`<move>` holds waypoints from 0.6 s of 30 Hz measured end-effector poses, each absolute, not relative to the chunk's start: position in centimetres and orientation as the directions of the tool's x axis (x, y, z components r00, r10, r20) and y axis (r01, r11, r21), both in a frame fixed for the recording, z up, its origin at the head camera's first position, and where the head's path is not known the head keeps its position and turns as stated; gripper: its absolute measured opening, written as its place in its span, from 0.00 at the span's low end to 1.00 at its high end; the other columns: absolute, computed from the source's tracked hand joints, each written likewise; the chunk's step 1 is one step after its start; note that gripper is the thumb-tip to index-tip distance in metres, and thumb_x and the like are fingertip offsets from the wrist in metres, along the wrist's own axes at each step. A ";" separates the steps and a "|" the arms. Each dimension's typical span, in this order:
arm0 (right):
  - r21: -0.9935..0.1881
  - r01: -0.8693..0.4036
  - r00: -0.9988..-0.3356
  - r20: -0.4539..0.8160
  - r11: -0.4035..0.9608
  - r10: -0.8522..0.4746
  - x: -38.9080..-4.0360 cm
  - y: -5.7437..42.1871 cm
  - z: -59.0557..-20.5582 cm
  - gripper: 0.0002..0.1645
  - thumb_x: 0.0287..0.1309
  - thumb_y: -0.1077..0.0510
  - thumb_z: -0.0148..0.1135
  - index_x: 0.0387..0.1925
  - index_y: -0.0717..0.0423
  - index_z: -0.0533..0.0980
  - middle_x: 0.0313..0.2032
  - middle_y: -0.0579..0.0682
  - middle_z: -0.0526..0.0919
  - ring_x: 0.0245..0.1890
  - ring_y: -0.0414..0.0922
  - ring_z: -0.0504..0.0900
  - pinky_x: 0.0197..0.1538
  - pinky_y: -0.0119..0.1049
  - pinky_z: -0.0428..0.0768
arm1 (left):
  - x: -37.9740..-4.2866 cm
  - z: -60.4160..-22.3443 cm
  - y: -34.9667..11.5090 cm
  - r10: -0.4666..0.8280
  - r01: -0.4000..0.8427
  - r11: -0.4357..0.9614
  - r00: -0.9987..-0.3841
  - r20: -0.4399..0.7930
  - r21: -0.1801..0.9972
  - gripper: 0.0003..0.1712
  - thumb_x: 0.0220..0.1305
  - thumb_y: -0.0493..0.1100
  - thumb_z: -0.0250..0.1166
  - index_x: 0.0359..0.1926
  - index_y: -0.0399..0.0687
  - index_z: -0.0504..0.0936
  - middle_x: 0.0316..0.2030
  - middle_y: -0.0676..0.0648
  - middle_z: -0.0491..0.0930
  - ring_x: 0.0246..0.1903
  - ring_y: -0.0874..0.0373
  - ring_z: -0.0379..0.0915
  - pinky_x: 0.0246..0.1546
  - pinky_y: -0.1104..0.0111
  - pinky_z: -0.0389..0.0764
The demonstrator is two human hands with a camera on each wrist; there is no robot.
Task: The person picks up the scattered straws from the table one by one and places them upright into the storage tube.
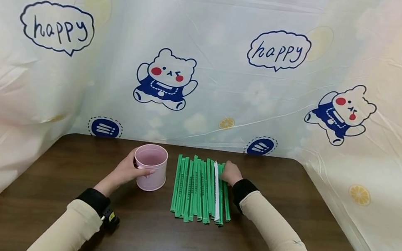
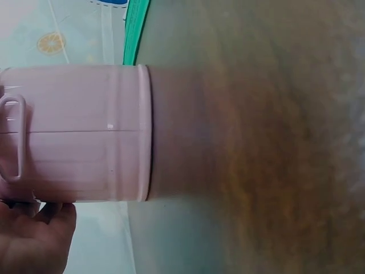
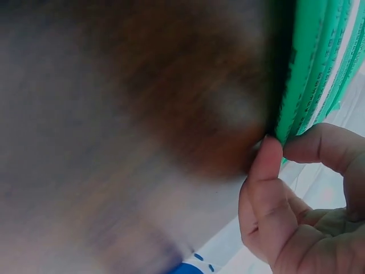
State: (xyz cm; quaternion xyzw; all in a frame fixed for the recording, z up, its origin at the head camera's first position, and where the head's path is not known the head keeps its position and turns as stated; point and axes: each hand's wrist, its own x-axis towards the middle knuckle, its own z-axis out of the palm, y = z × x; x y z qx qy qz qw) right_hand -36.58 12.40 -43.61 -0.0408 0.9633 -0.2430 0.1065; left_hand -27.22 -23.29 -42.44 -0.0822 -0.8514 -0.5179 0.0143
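Observation:
A pink bucket (image 1: pixel 153 178) with a small side handle stands upright on the left part of the table. My left hand (image 1: pixel 125 173) grips it from the left, thumb across its front. To its right lies a row of green paper-wrapped straws (image 1: pixel 189 191), side by side and lengthwise, with one white-wrapped straw (image 1: pixel 217 190) among them. At the far end of the row's right side is my right hand (image 1: pixel 232 173). Seen from the right wrist, its thumb and forefinger pinch the end of the outermost green straw (image 3: pixel 296 74); the other fingers are curled.
The dark brown wooden table (image 1: pixel 156 241) ends at a far edge just behind the bucket and straws. Behind it hangs a pale curtain (image 1: pixel 221 86) printed with bears and the word happy, which also runs along both sides.

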 end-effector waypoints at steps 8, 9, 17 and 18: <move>-0.467 -0.001 -0.976 -0.191 0.884 -0.102 -36.8 12.9 -42.2 0.45 0.64 0.67 0.60 0.76 0.73 0.51 0.51 0.70 0.83 0.23 0.47 0.76 0.26 0.35 0.74 | -27.0 -42.7 -23.5 0.113 0.120 0.484 -0.991 0.074 0.867 0.55 0.61 0.49 0.74 0.77 0.37 0.49 0.71 0.30 0.64 0.69 0.35 0.64 0.69 0.39 0.70; -0.462 -0.012 -0.979 -0.176 0.887 -0.105 -36.9 13.2 -41.7 0.41 0.63 0.67 0.60 0.74 0.74 0.56 0.52 0.70 0.82 0.26 0.48 0.77 0.29 0.36 0.74 | -27.0 -42.7 -23.5 0.109 0.117 0.492 -0.991 0.072 0.863 0.55 0.61 0.49 0.74 0.77 0.38 0.49 0.71 0.30 0.64 0.68 0.35 0.64 0.69 0.39 0.70; -0.499 -0.106 -0.994 0.018 0.860 -0.112 -38.5 14.5 -36.0 0.30 0.63 0.65 0.58 0.65 0.75 0.69 0.58 0.71 0.80 0.52 0.59 0.82 0.56 0.46 0.82 | -27.4 -42.4 -23.6 0.099 0.126 0.523 -0.991 0.087 0.843 0.55 0.60 0.52 0.74 0.77 0.39 0.52 0.70 0.30 0.66 0.68 0.35 0.66 0.68 0.39 0.71; -0.514 -0.122 -0.992 0.042 0.849 -0.117 -38.6 14.5 -35.3 0.30 0.64 0.65 0.57 0.65 0.75 0.69 0.58 0.71 0.81 0.52 0.59 0.83 0.55 0.46 0.83 | -27.5 -42.4 -23.6 0.096 0.125 0.524 -0.992 0.087 0.842 0.55 0.60 0.52 0.75 0.77 0.38 0.52 0.70 0.30 0.66 0.68 0.35 0.66 0.68 0.39 0.71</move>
